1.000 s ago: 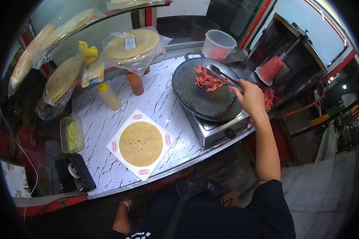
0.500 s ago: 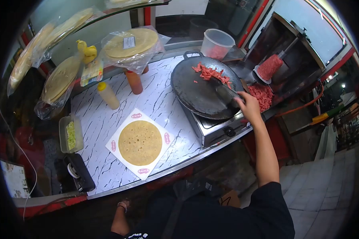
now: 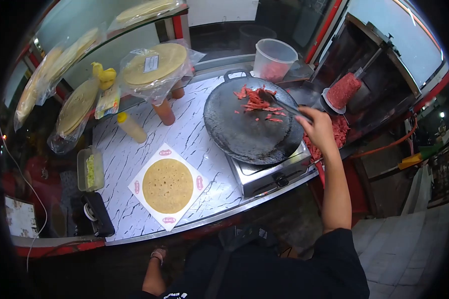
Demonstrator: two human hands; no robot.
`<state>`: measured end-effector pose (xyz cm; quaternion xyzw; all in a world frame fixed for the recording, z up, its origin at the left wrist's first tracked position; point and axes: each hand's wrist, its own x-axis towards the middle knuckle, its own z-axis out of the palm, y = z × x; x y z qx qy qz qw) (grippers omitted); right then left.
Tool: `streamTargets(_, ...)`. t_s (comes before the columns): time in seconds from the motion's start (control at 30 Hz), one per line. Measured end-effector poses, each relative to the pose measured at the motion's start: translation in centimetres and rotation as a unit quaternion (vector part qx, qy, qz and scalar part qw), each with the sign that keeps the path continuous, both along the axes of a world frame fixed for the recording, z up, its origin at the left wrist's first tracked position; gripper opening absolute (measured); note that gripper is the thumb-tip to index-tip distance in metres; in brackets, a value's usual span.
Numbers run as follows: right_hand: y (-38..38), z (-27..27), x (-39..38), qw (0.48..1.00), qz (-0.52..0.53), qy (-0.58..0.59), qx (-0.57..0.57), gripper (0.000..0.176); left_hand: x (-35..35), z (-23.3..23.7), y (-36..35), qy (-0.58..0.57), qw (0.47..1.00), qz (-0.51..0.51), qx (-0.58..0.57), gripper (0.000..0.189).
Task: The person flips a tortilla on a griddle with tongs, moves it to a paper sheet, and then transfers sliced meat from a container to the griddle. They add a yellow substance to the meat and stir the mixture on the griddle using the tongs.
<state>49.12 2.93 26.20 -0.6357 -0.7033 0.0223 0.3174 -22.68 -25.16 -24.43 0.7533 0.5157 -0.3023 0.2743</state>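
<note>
My right hand [image 3: 317,127] is wrapped round the handle of a dark spatula [image 3: 284,105]. The spatula's far end touches strips of red meat [image 3: 257,99] near the back of a large black griddle pan [image 3: 244,132], which rests on a metal stove [image 3: 274,174]. Low at the body's side hangs my left hand [image 3: 158,253], away from the counter; its fingers are too dark and small to make out. A round flatbread [image 3: 167,186] lies flat on white printed paper [image 3: 168,223] on the marbled counter, left of the stove.
Two sauce bottles [image 3: 132,128] stand behind the paper. Bagged flatbreads [image 3: 157,65] sit at the back. A tub of chopped greens [image 3: 91,172] is at the left edge. A clear bucket [image 3: 274,59], more meat [image 3: 334,134] and a meat spit [image 3: 342,90] are at the right.
My right hand has lifted the spatula from the pan's right side toward the meat at the back. The strips are more spread out. The whole view has shifted slightly.
</note>
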Motion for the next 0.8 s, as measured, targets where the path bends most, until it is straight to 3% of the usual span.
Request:
streamTargets(0.07, 2.2, -0.4, -0.2, 0.997, -0.057, -0.046, -0.012, 0.037, 1.3, 0.4, 0.1, 0.0, 1.0, -0.008, 0.011, 0.038)
streamTargets(0.13, 2.5, -1.8, -0.4, 0.991, -0.008, -0.128, -0.037, 0.035, 2.5, 1.7, 0.9, -0.005, 0.999, -0.026, 0.036, 0.039)
streamTargets(0.2, 1.4, 1.1, 0.2, 0.989, 0.029, -0.133, -0.051, 0.032, 4.1, 3.1, 1.5, -0.014, 0.996, -0.048, 0.077, 0.039)
streamTargets(0.27, 1.5, 2.9, 1.9, 0.996, 0.028, -0.046, -0.071, 0.033, 5.9, 2.4, 0.2, -0.012, 0.998, -0.016, 0.066, 0.039)
streamTargets(0.33, 2.8, 3.1, 2.9, 0.995, 0.009, -0.094, -0.02, 0.034, 7.3, 1.8, -0.9, -0.007, 0.999, 0.022, 0.045, 0.038)
streamTargets(0.43, 2.9, -0.3, 1.1, 0.991, -0.003, -0.13, -0.042, 0.035, 7.9, 1.2, -0.2, -0.003, 0.998, 0.056, 0.036, 0.038)
streamTargets(0.5, 2.1, 0.6, 1.0, 0.988, 0.032, -0.142, -0.041, 0.034, 7.1, 0.5, 0.4, -0.008, 0.993, -0.114, -0.042, 0.04)
streamTargets(0.53, 1.4, 2.1, 1.1, 0.989, 0.043, -0.128, -0.055, 0.034, 5.6, -1.1, -0.4, 0.001, 0.994, -0.091, -0.055, 0.041)
streamTargets(0.6, 1.0, 4.5, 1.0, 0.993, 0.06, -0.055, -0.085, 0.035, 5.6, 3.1, 0.2, 0.02, 0.996, -0.044, -0.079, 0.043)
streamTargets(0.67, 1.6, 6.3, -1.1, 0.986, 0.025, -0.12, -0.113, 0.036, 4.2, 2.7, 0.4, 0.03, 0.995, -0.021, -0.092, 0.043)
streamTargets(0.73, 3.0, 5.1, -3.6, 0.987, 0.026, -0.138, -0.073, 0.038, 2.6, 1.4, 0.8, 0.029, 0.995, -0.004, -0.091, 0.043)
streamTargets(0.8, 3.2, 3.9, -7.3, 0.986, -0.03, -0.096, -0.13, 0.039, 1.4, 0.4, 1.6, 0.026, 0.996, 0.005, -0.088, 0.043)
